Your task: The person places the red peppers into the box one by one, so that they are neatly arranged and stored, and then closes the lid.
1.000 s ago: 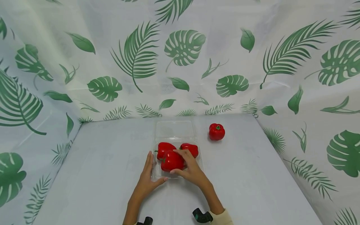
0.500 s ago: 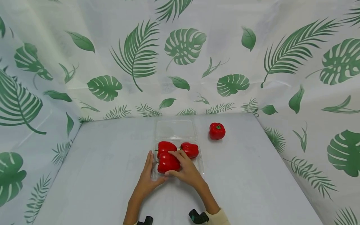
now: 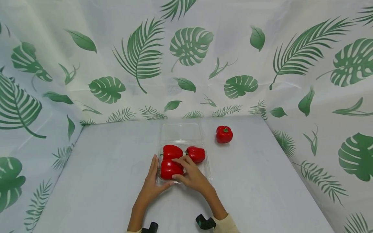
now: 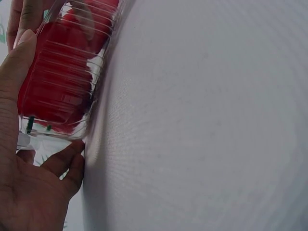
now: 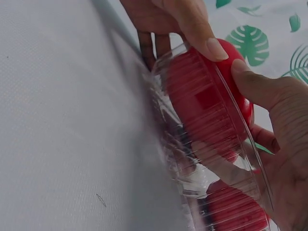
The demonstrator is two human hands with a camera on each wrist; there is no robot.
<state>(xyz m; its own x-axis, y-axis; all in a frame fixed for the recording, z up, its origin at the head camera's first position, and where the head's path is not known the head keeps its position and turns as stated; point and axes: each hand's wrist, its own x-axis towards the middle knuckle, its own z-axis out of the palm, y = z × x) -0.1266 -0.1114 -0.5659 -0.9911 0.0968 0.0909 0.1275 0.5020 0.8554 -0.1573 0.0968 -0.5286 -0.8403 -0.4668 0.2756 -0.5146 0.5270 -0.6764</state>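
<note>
A clear plastic clamshell container (image 3: pixel 208 169) lies with its lid folded back, several red bell peppers in its base. My right hand (image 3: pixel 193 174) holds the front-left bell pepper (image 3: pixel 170 170) between thumb and fingers, down inside the base. Behind that one sits another bell pepper (image 3: pixel 172 152), and a further bell pepper (image 3: pixel 196 154) lies at the back right. My left hand (image 3: pixel 152 184) rests against the container's left side with straight fingers, its thumb along the front edge. In the right wrist view, the left thumb (image 5: pixel 216 48) lies at the rim beside the held pepper.
One more red bell pepper (image 3: pixel 224 134) stands on the white table (image 3: pixel 247 181), right of the open lid (image 3: pixel 181 132). Leaf-printed sheets (image 3: pixel 192 94) rise behind the table and along both sides.
My right hand has moved the bell pepper leftward and down into the front-left of the container, beside the one behind it. My left hand has stayed at the container's side.
</note>
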